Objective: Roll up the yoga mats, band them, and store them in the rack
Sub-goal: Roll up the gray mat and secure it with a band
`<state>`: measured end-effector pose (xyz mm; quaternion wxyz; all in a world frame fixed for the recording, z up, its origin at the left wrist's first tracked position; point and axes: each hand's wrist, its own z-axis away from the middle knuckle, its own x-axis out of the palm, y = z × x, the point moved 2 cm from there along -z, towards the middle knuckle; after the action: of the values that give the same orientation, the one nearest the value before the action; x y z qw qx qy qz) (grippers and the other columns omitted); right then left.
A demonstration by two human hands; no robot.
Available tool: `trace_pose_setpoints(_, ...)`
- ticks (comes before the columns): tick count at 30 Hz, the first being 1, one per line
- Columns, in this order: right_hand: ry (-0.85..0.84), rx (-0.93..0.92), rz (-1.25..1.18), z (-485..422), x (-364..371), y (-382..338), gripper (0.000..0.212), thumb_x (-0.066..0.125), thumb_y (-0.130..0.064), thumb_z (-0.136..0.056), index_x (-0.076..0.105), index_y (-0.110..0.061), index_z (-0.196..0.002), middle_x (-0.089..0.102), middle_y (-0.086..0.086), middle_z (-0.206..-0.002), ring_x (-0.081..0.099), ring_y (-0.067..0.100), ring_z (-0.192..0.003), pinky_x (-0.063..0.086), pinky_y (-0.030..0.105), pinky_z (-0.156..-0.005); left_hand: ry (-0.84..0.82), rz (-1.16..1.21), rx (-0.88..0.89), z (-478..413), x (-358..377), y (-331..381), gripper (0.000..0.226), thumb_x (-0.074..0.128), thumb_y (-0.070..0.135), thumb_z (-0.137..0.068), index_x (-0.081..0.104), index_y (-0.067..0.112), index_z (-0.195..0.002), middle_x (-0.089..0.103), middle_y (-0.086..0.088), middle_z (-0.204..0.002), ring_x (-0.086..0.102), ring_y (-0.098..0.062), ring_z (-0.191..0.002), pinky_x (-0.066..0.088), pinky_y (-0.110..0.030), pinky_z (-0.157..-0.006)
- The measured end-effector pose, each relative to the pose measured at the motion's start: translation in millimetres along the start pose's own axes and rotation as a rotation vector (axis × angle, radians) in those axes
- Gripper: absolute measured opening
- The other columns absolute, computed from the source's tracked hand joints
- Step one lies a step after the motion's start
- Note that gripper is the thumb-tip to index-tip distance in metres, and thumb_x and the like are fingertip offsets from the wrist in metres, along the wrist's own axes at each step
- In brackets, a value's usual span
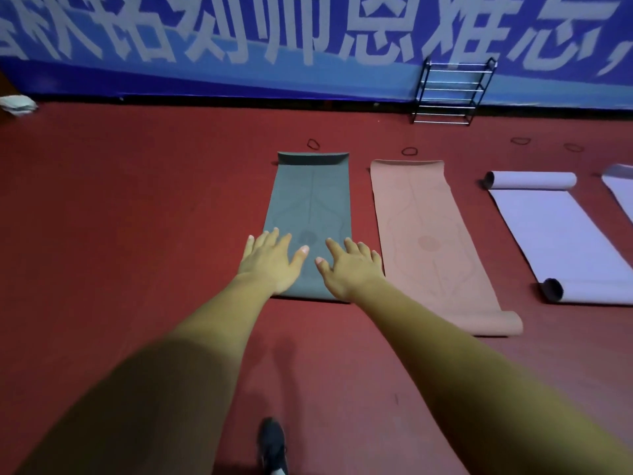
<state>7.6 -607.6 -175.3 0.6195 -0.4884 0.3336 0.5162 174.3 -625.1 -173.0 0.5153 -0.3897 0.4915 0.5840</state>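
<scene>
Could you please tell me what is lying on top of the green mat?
The left hand and right hand rest flat on the near end of the green mat. Beyond them its surface is bare. The part under the palms is covered.

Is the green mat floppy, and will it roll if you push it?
Probably floppy: the green mat lies flat, yet its far end curls up. It likely rolls easily, as the purple mat has curled ends.
</scene>
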Motion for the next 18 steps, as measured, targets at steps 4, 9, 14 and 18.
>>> trace_pose_setpoints(4, -0.017, 0.048, -0.007, -71.1, 6.5, -7.8, 0.064, 0.021, -0.058, -0.106, 0.014, -0.031, -0.163, 0.013, 0.012, -0.170, 0.010, 0.035, -0.155, 0.006, 0.052, -0.125, -0.013, -0.001, 0.036, -73.9, 11.6, -19.3, 0.070, 0.022, 0.061, -0.103, 0.023, 0.020, -0.160, 0.010, -0.006, -0.169, 0.006, -0.022, -0.156, -0.003, -0.042, -0.126)
trace_pose_setpoints(9, -0.042, 0.121, -0.031, -158.4, 17.1, -19.0, 0.064, 0.024, -0.057, -0.106, 0.015, -0.029, -0.163, 0.015, 0.012, -0.169, 0.012, 0.034, -0.155, 0.008, 0.052, -0.125, -0.050, -0.037, 0.077, -162.4, 31.1, -45.3, 0.070, 0.021, 0.063, -0.102, 0.022, 0.023, -0.160, 0.009, -0.006, -0.169, 0.003, -0.022, -0.156, -0.006, -0.043, -0.125)
trace_pose_setpoints(14, -0.073, 0.141, -0.071, -233.8, 34.3, -18.8, 0.064, 0.024, -0.056, -0.106, 0.015, -0.028, -0.163, 0.015, 0.012, -0.169, 0.011, 0.035, -0.155, 0.008, 0.052, -0.124, -0.065, -0.030, 0.090, -233.7, 53.7, -60.8, 0.071, 0.022, 0.062, -0.102, 0.021, 0.019, -0.160, 0.009, -0.006, -0.169, 0.003, -0.022, -0.156, -0.006, -0.042, -0.125)
trace_pose_setpoints(18, -0.112, 0.154, -0.083, -290.0, 54.7, -6.2, 0.064, 0.028, -0.055, -0.106, 0.016, -0.027, -0.163, 0.018, 0.012, -0.168, 0.014, 0.034, -0.154, 0.009, 0.050, -0.124, -0.092, -0.006, 0.066, -278.7, 85.6, -69.5, 0.072, 0.023, 0.061, -0.103, 0.020, 0.018, -0.160, 0.009, -0.003, -0.169, 0.003, -0.020, -0.156, -0.006, -0.040, -0.125)
